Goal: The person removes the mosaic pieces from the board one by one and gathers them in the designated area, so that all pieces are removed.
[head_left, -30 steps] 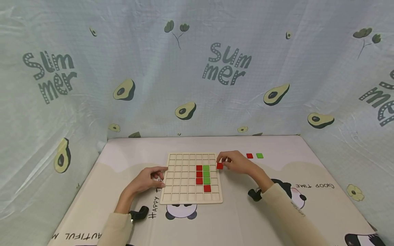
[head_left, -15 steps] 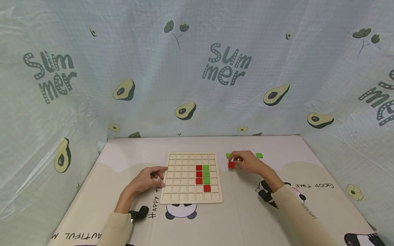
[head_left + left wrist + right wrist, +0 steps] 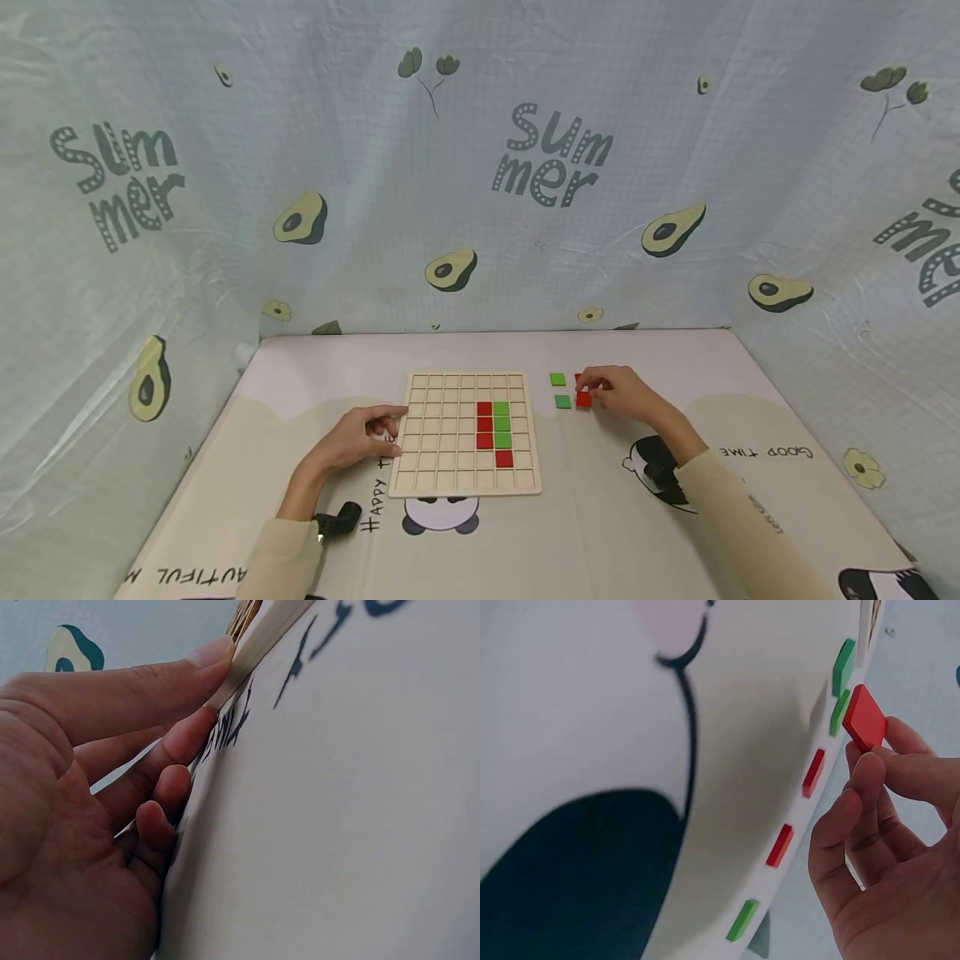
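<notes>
A pale wooden grid board (image 3: 442, 442) lies on the table, with several red squares (image 3: 485, 425) and green squares (image 3: 502, 425) set in its right half. My left hand (image 3: 360, 437) rests against the board's left edge; its thumb and a finger touch the rim, also seen in the left wrist view. To the right of the board, my right hand (image 3: 622, 392) pinches a red square tile (image 3: 866, 718) between thumb and fingers. In the right wrist view the tile is tilted and raised off the table.
Beside the right hand lie a light green tile (image 3: 557, 379) and a darker green tile (image 3: 562, 402). Two red tiles (image 3: 780, 845) and another green tile (image 3: 742, 920) lie farther along; the hand mostly hides these in the head view. A patterned curtain (image 3: 480, 167) surrounds the table.
My right hand has moved right, away from the board, carrying the red tile past the two green tiles. The left hand and the board have stayed put.
</notes>
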`<state>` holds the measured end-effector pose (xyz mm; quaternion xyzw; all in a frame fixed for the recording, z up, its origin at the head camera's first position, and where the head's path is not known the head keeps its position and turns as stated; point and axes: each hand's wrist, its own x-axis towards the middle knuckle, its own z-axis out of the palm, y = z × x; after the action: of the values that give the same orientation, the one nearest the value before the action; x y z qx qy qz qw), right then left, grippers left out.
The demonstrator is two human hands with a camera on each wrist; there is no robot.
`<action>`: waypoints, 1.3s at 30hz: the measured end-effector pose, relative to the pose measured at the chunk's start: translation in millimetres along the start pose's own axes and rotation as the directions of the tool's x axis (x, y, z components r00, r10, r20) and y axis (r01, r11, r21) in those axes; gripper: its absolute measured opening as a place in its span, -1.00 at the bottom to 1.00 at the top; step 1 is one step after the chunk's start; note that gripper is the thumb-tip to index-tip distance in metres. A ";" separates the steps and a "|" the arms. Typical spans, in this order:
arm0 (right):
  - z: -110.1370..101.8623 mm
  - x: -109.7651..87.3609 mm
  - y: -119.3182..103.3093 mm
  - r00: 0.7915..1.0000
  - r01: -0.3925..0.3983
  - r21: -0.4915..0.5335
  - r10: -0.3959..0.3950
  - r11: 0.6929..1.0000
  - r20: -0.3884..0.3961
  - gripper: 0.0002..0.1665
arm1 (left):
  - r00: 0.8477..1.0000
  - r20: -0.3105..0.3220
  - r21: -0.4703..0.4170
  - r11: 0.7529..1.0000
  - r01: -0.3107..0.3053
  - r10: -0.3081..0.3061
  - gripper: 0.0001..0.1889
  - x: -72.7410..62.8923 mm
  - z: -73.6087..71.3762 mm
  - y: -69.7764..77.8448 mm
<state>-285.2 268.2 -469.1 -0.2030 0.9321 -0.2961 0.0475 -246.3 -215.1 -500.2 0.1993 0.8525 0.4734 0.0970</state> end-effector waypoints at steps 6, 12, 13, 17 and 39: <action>-0.7 0.0 9.3 0.999 -0.044 -0.020 0.044 0.999 0.000 -0.69 | 1.000 0.001 -0.009 1.000 -0.002 0.002 -0.25 0.2 0.0 -0.1; -1.3 0.9 15.2 0.998 -0.060 -0.015 0.060 0.998 0.006 -0.68 | 1.000 0.000 -0.011 1.000 -0.001 0.001 -0.25 0.3 0.0 0.5; -1.3 0.9 15.4 0.998 -0.059 -0.015 0.059 0.998 0.004 -0.68 | 1.000 0.001 -0.010 1.000 -0.001 0.001 -0.25 0.4 -0.1 0.4; -0.7 0.7 15.9 0.999 -0.052 -0.008 0.052 0.999 -0.004 -0.69 | 1.000 0.003 -0.005 1.000 -0.006 0.006 -0.26 0.8 -0.2 -0.5; 8.2 5.0 18.7 0.991 -0.132 -0.010 0.132 0.991 -0.011 -0.81 | 1.000 -0.001 -0.002 1.000 -0.011 0.011 -0.28 0.4 1.5 0.1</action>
<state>-294.6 275.6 -486.3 -0.1395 0.9453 -0.2885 0.0613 -246.2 -213.7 -500.9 0.2037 0.8510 0.4748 0.0941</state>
